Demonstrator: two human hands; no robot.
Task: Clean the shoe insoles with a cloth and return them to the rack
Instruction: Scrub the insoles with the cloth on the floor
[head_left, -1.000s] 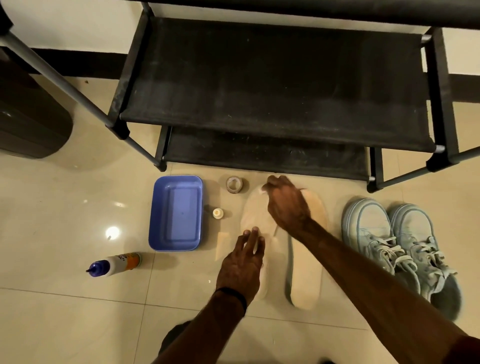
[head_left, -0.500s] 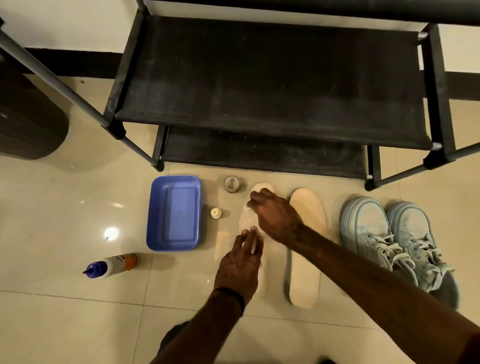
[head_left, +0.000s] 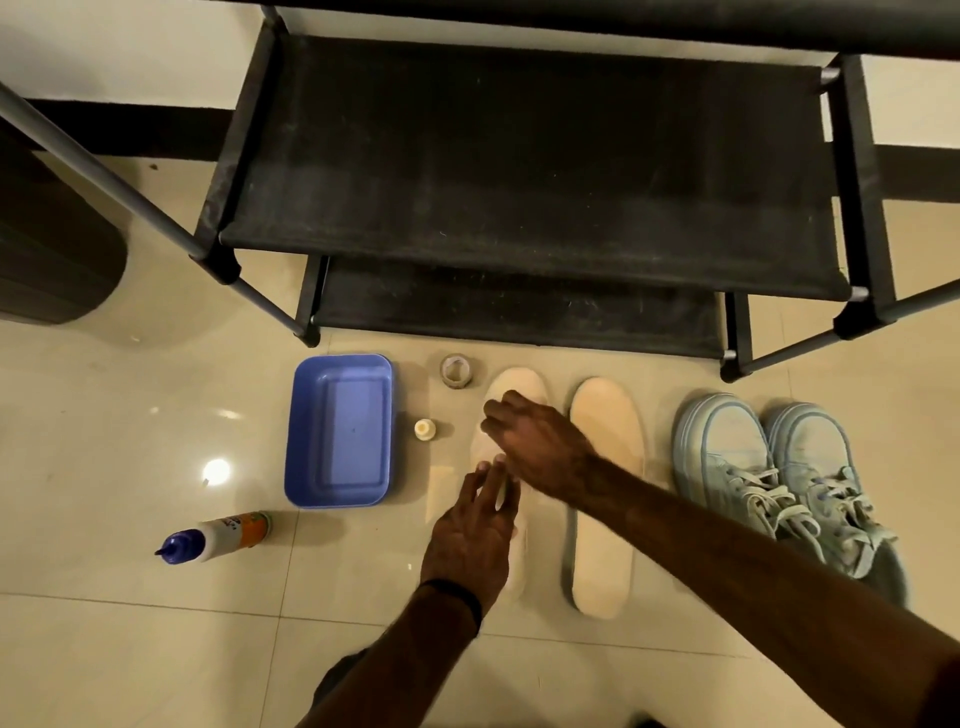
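Left hand (head_left: 470, 540) flat, fingers straight, pinning left insole (head_left: 511, 395) on floor before rack (head_left: 519, 171) — right hand (head_left: 535, 441) over it, cloth and grip unclear — best keep heel pinned, wipe toe-to-heel, then do other insole (head_left: 605, 493).

I take this for a home, likely an entry or hallway corner: glossy cream floor tiles (head_left: 104, 405), a black metal-framed shoe rack with fabric shelves (head_left: 519, 171) against a pale wall with dark skirting, and light blue lace-up sneakers (head_left: 769, 467) beside it.
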